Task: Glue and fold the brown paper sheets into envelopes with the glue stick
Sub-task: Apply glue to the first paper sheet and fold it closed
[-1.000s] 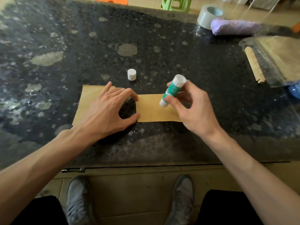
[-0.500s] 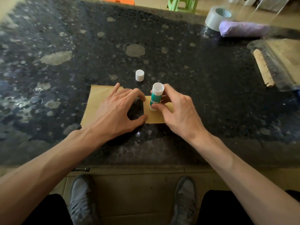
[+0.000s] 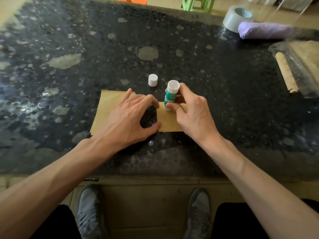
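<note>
At the near edge of the dark speckled worktop [image 3: 224,87], just in front of the person, a brown paper sheet [image 3: 107,107] lies flat. The left hand [image 3: 126,119] is spread over its middle, palm down, with forefinger and thumb arched apart and their tips pressing the paper down. A dark patch shows in the gap between them. The right hand [image 3: 191,114] pinches the glue stick [image 3: 170,95] between thumb and fingers, low on its green-and-white barrel. The stick stands nearly upright, leaning a little, with its lower end down on the right part of the sheet, just beside the left forefinger. Its white cap [image 3: 153,80] stands by itself on the worktop just beyond the paper's far edge, close to the stick's upper end. Well apart, at the far right corner, a roll of tape [image 3: 236,18] sits touching a purple bundle [image 3: 264,30]. Nearer on that side is a spiral-bound pad [image 3: 286,75] in a clear plastic wrapper. Below the worktop's edge, two grey shoes [image 3: 89,213] rest on the floor. Beyond the far edge, a green stool [image 3: 196,4] is partly in view.
</note>
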A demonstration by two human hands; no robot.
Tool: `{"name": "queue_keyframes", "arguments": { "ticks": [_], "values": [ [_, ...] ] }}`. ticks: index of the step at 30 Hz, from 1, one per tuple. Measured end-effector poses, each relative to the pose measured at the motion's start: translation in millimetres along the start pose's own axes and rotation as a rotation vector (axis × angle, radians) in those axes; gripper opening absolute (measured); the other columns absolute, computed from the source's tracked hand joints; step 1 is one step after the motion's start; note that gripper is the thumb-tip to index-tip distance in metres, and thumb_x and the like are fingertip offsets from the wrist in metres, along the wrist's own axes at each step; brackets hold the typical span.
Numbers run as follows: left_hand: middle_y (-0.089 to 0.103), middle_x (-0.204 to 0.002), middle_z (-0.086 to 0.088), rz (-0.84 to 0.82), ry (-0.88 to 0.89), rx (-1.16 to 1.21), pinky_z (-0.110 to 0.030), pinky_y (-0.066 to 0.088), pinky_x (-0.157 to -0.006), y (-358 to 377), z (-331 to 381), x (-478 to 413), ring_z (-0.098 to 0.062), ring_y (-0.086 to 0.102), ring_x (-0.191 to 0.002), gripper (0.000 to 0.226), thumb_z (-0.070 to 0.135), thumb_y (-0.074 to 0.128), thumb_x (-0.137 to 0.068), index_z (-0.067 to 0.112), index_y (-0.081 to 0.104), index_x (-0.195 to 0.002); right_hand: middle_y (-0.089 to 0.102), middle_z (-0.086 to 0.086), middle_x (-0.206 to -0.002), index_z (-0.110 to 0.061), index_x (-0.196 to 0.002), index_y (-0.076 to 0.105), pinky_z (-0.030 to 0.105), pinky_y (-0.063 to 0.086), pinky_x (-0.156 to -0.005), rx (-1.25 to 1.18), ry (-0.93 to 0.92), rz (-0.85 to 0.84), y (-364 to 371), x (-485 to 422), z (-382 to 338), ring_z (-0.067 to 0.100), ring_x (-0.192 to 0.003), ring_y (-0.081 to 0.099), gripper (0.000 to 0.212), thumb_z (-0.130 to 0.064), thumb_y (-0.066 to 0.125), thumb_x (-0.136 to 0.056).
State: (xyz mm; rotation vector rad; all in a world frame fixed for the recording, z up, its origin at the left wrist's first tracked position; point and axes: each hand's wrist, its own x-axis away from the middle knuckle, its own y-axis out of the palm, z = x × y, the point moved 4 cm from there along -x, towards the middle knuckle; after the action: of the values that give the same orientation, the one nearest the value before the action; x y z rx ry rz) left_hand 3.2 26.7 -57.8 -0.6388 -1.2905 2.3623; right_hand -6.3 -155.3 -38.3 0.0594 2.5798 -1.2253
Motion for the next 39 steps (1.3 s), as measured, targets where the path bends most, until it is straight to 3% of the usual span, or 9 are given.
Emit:
{"name": "queue_keyframes", "arguments": {
  "ticks": [10,17,22,27,31,33,37,39],
  "values": [
    [0.066,-0.117,0.011,0.004,-0.004,-0.004,-0.048,0.021,-0.128,0,-1,0,-0.009,0.056,-0.118,0.044,0.055,0.063,-0.085,0.026,0.056,-0.118,0.072,0.0,-0.113,-0.011,-0.123,0.06,0.029,0.056,-0.092,0.038,0.0,0.058,2,-9,1,0.013,-0.105,0.068,0.03,-0.016,0.073,-0.096],
    [0.066,-0.12,0.01,-0.01,-0.003,-0.009,-0.047,0.018,-0.129,-2,1,0,-0.01,0.057,-0.119,0.043,0.053,0.065,-0.087,0.026,0.056,-0.119,0.074,-0.007,-0.104,-0.014,-0.116,0.063,0.035,0.058,-0.09,-0.066,0.042,0.123,-2,-11,6,0.007,-0.099,0.071,0.023,-0.013,0.074,-0.095],
    [0.066,-0.12,0.012,-0.007,0.009,-0.003,-0.048,0.019,-0.128,-2,1,0,-0.009,0.057,-0.12,0.042,0.052,0.067,-0.087,0.026,0.056,-0.118,0.067,-0.023,-0.103,-0.013,-0.121,0.064,0.021,0.056,-0.094,-0.23,0.065,0.196,-20,-14,7,-0.001,-0.105,0.069,0.026,-0.015,0.074,-0.097],
    [0.066,-0.118,0.012,-0.004,0.008,0.0,-0.048,0.02,-0.128,-2,1,0,-0.009,0.056,-0.119,0.046,0.058,0.06,-0.086,0.026,0.057,-0.119,0.07,-0.018,-0.103,-0.015,-0.117,0.065,0.017,0.055,-0.09,-0.238,0.081,0.075,-18,-15,7,-0.001,-0.101,0.069,0.028,-0.03,0.075,-0.096],
    [0.067,-0.12,0.01,-0.004,0.0,-0.008,-0.048,0.019,-0.128,-1,0,0,-0.011,0.057,-0.122,0.044,0.054,0.066,-0.085,0.026,0.058,-0.119,0.067,-0.021,-0.103,-0.018,-0.117,0.064,0.002,0.044,-0.085,-0.128,0.058,-0.01,-10,-11,8,-0.013,-0.096,0.063,0.028,-0.03,0.077,-0.094],
    [0.067,-0.12,0.01,-0.003,0.001,-0.01,-0.048,0.019,-0.129,-1,0,-1,-0.012,0.057,-0.124,0.044,0.053,0.067,-0.085,0.026,0.058,-0.119,0.069,-0.014,-0.104,-0.016,-0.116,0.063,0.002,0.044,-0.083,-0.076,0.038,-0.03,-9,-8,8,-0.005,-0.097,0.063,0.026,-0.027,0.076,-0.096],
    [0.066,-0.123,0.011,-0.026,-0.003,-0.016,-0.047,0.017,-0.129,-2,1,-1,-0.012,0.055,-0.126,0.044,0.055,0.066,-0.086,0.027,0.058,-0.119,0.068,-0.006,-0.111,-0.013,-0.118,0.059,0.017,0.05,-0.087,-0.009,-0.003,-0.029,-6,-6,9,0.007,-0.102,0.061,0.026,-0.023,0.072,-0.098],
    [0.066,-0.122,0.011,-0.028,-0.002,-0.02,-0.048,0.017,-0.129,-3,1,-1,-0.011,0.055,-0.126,0.044,0.055,0.065,-0.086,0.027,0.058,-0.119,0.063,-0.01,-0.113,-0.013,-0.122,0.057,0.006,0.046,-0.087,0.019,-0.007,-0.026,-5,-5,9,0.001,-0.103,0.056,0.029,-0.024,0.071,-0.099]
  ]
}}
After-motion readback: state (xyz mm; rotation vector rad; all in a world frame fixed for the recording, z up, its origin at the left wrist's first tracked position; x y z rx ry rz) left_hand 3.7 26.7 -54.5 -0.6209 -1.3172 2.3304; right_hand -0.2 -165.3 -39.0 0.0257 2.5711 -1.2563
